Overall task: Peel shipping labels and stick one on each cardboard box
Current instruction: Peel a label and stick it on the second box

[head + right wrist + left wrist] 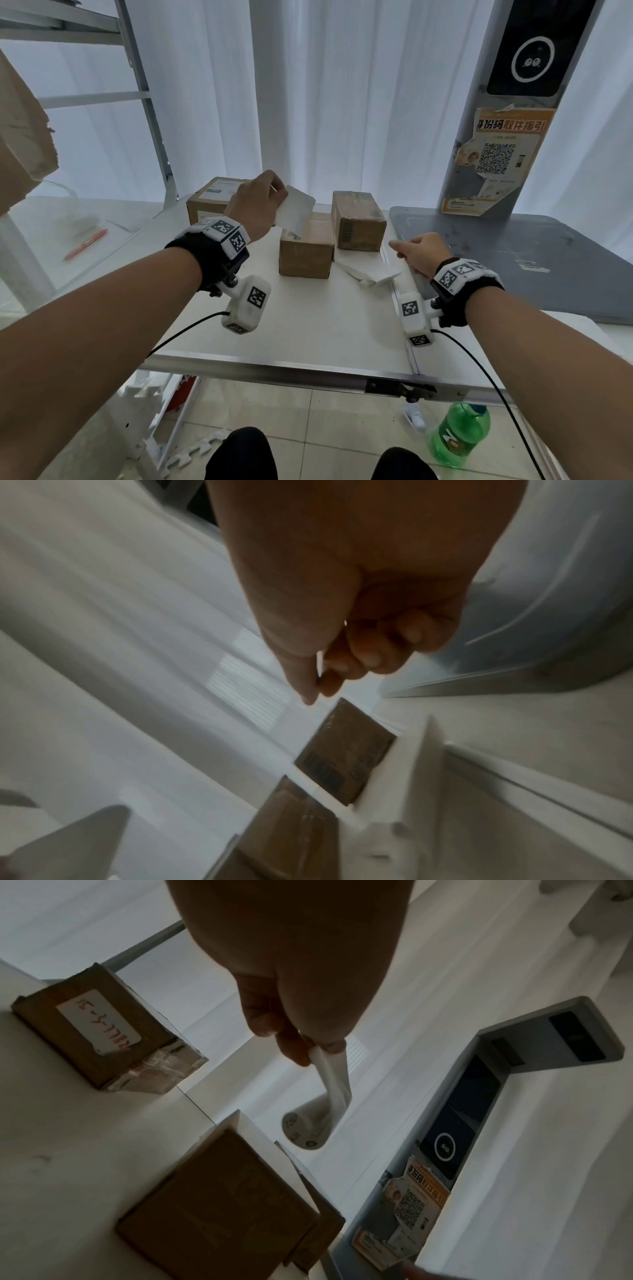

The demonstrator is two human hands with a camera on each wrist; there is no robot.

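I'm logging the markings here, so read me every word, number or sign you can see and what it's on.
Poster on the grey pillar: orange heading, partly readable, "份码取件指引".
Same poster: a QR code; the small print is too small to read.
Label on the far left box: red handwriting, seen upside down, not surely readable.
Right box: dark print on its near side, blurred.
Wristbands: square coded markers, no words.

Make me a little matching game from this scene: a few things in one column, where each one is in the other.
Things:
1. white label
2. red pen
3. green bottle
4. poster with square code

Places:
A. on the floor under the table
B. stuck on the grey pillar
C. pinched in the left hand
D. lying on the shelf at the left

Pairs: 1-C, 2-D, 3-A, 4-B
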